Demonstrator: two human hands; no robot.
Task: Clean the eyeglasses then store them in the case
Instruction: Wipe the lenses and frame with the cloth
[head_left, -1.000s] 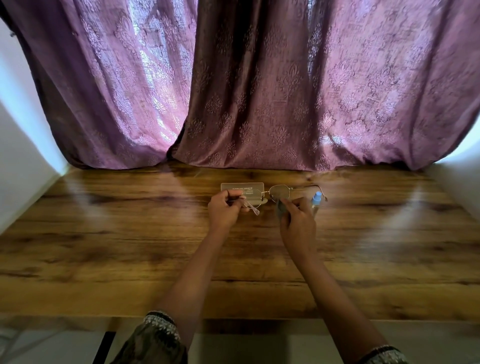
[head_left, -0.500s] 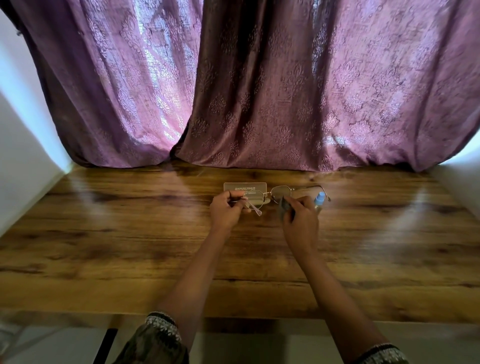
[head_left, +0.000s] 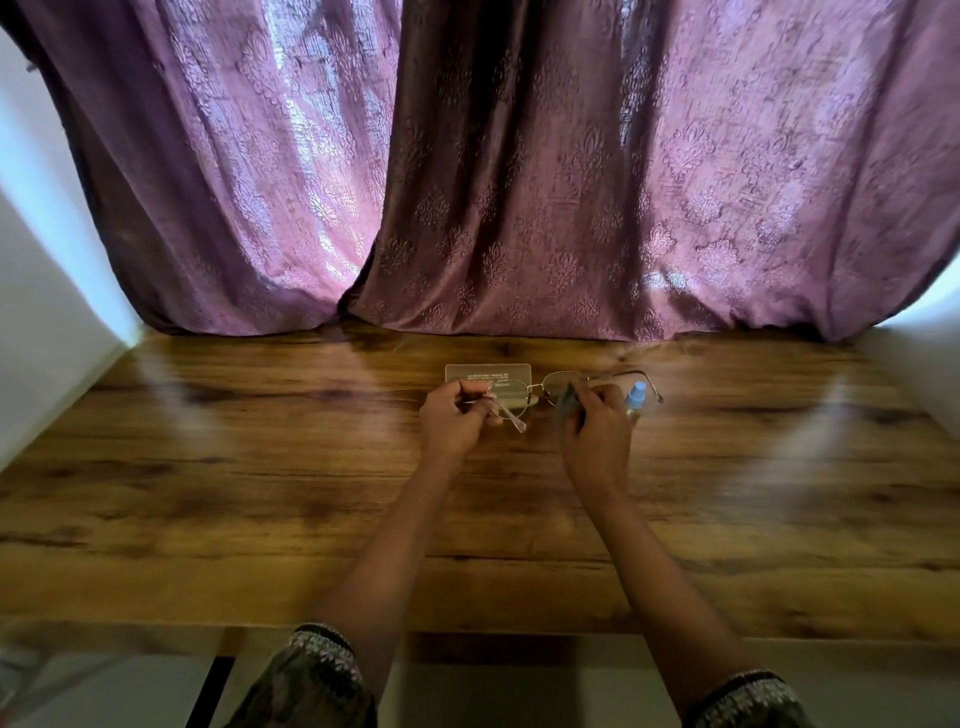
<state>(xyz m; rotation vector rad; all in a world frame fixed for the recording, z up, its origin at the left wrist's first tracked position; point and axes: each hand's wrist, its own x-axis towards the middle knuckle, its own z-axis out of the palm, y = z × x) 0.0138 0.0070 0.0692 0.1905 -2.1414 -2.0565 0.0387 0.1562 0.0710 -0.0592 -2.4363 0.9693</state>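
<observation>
Head view, near edge first: two patterned sleeve cuffs, left cuff (head_left: 324, 649) at 7 o'clock and right cuff (head_left: 748, 696) at 5 o'clock, bare forearms running up and inward from them over the wooden table (head_left: 208, 519). Left hand (head_left: 452, 421) just left of frame centre, fingers curled shut, pinching the left side of the eyeglasses (head_left: 540, 387) where the temple meets the rim; that temple arm (head_left: 511, 418) angles down toward 5 o'clock from the hand, its pale tip free. Right hand (head_left: 597, 431) at 3 o'clock of the left, near but not touching it, fingers closed on a small dark cloth (head_left: 569, 402) pressed against the right lens. Thin metal frame, held up off the table between both hands, lenses facing away from the wearer; far temple curves out past the right hand toward 2 o'clock. Small blue spray bottle (head_left: 636, 395) stands just behind the right hand, lower part hidden by the knuckles. Case (head_left: 485, 374), pale and rectangular with a line of small print too fine to read, lies flat on the table at 12 o'clock of the left hand, partly seen through the left lens; open or closed cannot be told. Farthest back, purple patterned curtains (head_left: 519, 182) hang to the table's rear edge, with white wall (head_left: 47, 312) at 9 o'clock.
</observation>
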